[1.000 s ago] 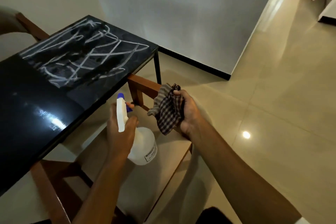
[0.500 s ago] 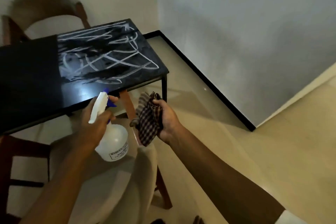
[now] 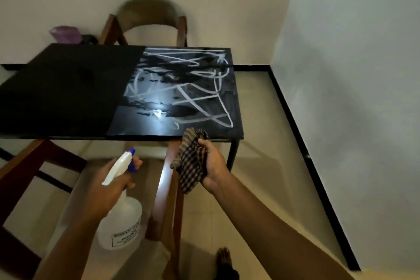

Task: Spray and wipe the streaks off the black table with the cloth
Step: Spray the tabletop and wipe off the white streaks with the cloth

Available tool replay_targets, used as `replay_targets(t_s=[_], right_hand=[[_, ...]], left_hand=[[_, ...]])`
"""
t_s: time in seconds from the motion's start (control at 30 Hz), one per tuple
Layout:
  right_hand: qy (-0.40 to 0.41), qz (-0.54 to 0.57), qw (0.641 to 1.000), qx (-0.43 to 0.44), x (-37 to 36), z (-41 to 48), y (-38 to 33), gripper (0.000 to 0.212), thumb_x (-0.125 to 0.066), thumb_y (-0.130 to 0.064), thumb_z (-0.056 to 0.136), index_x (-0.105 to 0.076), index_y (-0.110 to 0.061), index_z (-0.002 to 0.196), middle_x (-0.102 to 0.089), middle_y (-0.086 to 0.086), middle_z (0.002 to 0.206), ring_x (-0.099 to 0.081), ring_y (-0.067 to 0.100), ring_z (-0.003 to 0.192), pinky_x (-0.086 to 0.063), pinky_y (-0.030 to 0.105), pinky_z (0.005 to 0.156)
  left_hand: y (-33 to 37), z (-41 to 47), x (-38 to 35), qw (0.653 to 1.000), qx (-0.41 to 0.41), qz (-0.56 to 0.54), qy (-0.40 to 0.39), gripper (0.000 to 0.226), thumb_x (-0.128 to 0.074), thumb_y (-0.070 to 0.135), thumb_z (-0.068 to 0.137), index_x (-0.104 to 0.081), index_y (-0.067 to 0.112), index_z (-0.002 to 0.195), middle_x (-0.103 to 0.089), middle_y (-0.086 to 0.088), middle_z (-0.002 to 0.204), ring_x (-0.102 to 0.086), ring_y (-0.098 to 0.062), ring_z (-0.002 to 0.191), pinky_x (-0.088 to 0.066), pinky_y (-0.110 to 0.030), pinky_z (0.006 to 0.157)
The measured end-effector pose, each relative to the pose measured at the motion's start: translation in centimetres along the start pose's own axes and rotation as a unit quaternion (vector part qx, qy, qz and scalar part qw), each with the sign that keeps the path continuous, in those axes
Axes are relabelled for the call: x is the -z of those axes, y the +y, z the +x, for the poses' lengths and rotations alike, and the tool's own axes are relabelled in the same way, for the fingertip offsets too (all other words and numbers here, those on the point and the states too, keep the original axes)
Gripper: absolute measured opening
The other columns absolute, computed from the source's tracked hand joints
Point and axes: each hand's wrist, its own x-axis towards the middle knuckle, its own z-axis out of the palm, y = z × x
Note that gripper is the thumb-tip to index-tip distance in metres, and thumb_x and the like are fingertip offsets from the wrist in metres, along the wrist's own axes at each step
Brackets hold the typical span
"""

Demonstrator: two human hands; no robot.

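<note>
The black table (image 3: 68, 91) stands in front of me; white streaks (image 3: 195, 88) cover its right half, while the left half is plain black. My left hand (image 3: 106, 191) grips the neck of a white spray bottle (image 3: 120, 223) with a blue nozzle, held below the table's near edge with the nozzle aimed toward the table. My right hand (image 3: 210, 166) grips a bunched checkered cloth (image 3: 189, 163) just under the table's near right edge, not touching the top.
A wooden chair (image 3: 168, 188) with a pale seat stands under me at the near side. Another chair (image 3: 150, 22) stands behind the table against the wall. A purple object (image 3: 66, 34) lies at the far left. White walls close the corner on the right.
The view has swung so that the table now lies square in front of me. Both hands still hold the bottle and the cloth, and the cloth sits closer to the table's near edge.
</note>
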Motion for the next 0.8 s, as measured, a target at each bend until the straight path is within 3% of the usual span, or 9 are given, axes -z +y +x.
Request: replay_targets(t_s=[0.17,0.27,0.37,0.43,0.5,0.57,0.7,0.73,0.8], right_hand=[[-0.029,-0.004,1.0,-0.001,-0.3,3.8,-4.9,0.029,-0.046,-0.026,0.099,-0.065,-0.005,0.095,-0.069,0.01,0.076,-0.065,0.024,0.064,-0.054,0.03,0.056],[-0.031,-0.003,0.999,-0.008,-1.7,6.8,-7.0,0.03,-0.045,-0.026,0.1,-0.066,-0.005,0.094,-0.07,0.01,0.076,-0.066,0.023,0.064,-0.056,0.03,0.055],[-0.043,-0.033,0.998,-0.023,-3.9,10.7,-8.3,0.032,-0.045,-0.028,0.099,-0.064,-0.003,0.106,-0.068,0.016,0.091,-0.065,0.028,0.073,-0.057,0.046,0.078],[-0.05,-0.044,0.997,-0.031,-5.0,13.2,-9.1,0.031,-0.046,-0.028,0.098,-0.063,-0.003,0.109,-0.066,0.019,0.099,-0.062,0.031,0.08,-0.05,0.05,0.088],[-0.056,-0.057,0.996,-0.032,-6.1,16.4,-9.9,0.029,-0.047,-0.027,0.098,-0.062,-0.005,0.108,-0.066,0.019,0.101,-0.063,0.032,0.082,-0.052,0.048,0.085],[-0.054,-0.08,0.995,-0.029,-7.1,19.9,-10.6,0.03,-0.048,-0.028,0.098,-0.061,-0.007,0.113,-0.067,0.019,0.107,-0.065,0.034,0.087,-0.052,0.051,0.089],[-0.049,-0.157,0.986,0.016,-10.0,26.4,-11.8,0.024,-0.047,-0.022,0.098,-0.06,-0.011,0.115,-0.066,0.015,0.1,-0.065,0.03,0.08,-0.054,0.049,0.081],[-0.038,-0.21,0.976,0.049,-10.8,27.7,-12.0,0.019,-0.047,-0.022,0.098,-0.061,-0.017,0.111,-0.066,0.011,0.099,-0.066,0.028,0.082,-0.055,0.047,0.08],[-0.041,-0.354,0.925,0.131,-12.0,29.9,-11.7,0.016,-0.046,-0.025,0.1,-0.058,-0.029,0.109,-0.063,0.0,0.101,-0.063,0.02,0.092,-0.053,0.039,0.084]], left_hand=[[1.5,3.1,-0.8,0.998,0.036,0.051,0.032,0.042,-0.053,-0.012,0.084,-0.066,0.02,0.106,-0.068,0.003,0.102,-0.061,-0.017,0.102,-0.047,-0.025,0.075],[2.9,4.7,-1.7,0.993,0.06,0.067,0.079,0.03,-0.055,-0.005,0.089,-0.06,0.023,0.098,-0.058,0.001,0.086,-0.054,-0.016,0.079,-0.038,-0.019,0.066],[5.4,6.3,-2.6,0.983,0.083,0.074,0.143,0.04,-0.054,0.0,0.092,-0.051,0.008,0.131,-0.046,0.002,0.079,-0.037,-0.002,0.067,-0.027,-0.015,0.058],[4.1,8.6,-2.5,0.981,0.078,0.087,0.157,0.04,-0.054,0.0,0.092,-0.051,0.005,0.132,-0.048,-0.004,0.093,-0.04,-0.003,0.068,-0.028,-0.018,0.06],[2.5,11.0,-2.2,0.978,0.092,0.094,0.165,0.027,-0.055,0.001,0.091,-0.061,0.01,0.116,-0.055,-0.002,0.096,-0.052,-0.013,0.08,-0.035,-0.022,0.069],[1.7,12.8,-2.0,0.975,0.11,0.1,0.167,0.019,-0.056,0.001,0.091,-0.064,0.016,0.099,-0.06,0.002,0.084,-0.058,-0.023,0.087,-0.04,-0.021,0.066],[0.8,16.0,-2.2,0.96,0.178,0.092,0.198,0.014,-0.058,0.003,0.091,-0.063,0.005,0.104,-0.062,-0.01,0.083,-0.062,-0.026,0.082,-0.045,-0.02,0.067],[0.9,16.3,-2.2,0.961,0.175,0.095,0.193,0.009,-0.059,0.003,0.091,-0.06,0.01,0.095,-0.062,-0.014,0.085,-0.061,-0.021,0.074,-0.044,-0.016,0.063],[-0.4,17.0,-2.3,0.956,0.163,0.084,0.229,0.022,-0.06,0.0,0.088,-0.057,0.022,0.082,-0.062,-0.016,0.081,-0.058,-0.019,0.066,-0.045,-0.019,0.059]])
